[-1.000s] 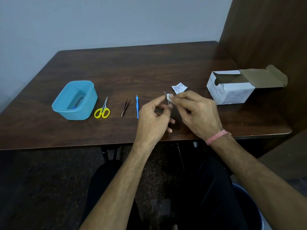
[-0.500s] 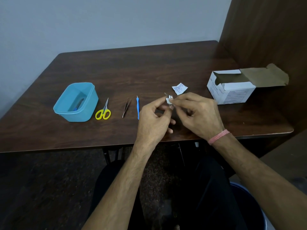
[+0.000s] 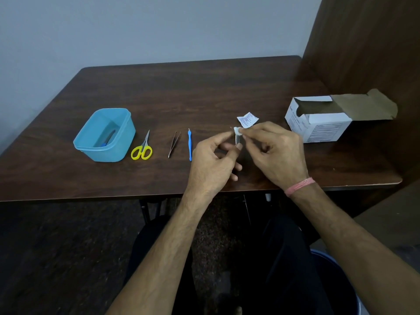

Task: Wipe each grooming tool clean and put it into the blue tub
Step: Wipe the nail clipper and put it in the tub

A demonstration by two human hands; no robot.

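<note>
So far, the job looks partly done: at least one blue-handled tool already lies inside the tub, which sits on the table at about nine o'clock from the hands. Three pieces wait in a row between the tub and the hands: the scissors just beside the tub, then the tweezers, then a thin blue stick. None of them looks touched, so I judge the wiping of those three, and dropping them in, is all left to do. A fourth piece, a small metal tool, is in hand right now, held up just over the table near its front edge. The left hand pinches its lower end between thumb and fingertips, the other fingers loosely curled. The right hand is closed in a tight pinch on a small white wipe, pressing it on the tool's upper end. What sort of tool it is I cannot tell; too little of it shows. A torn wrapper lies at twelve o'clock from the hands, and an open box sits out at two o'clock.
</note>
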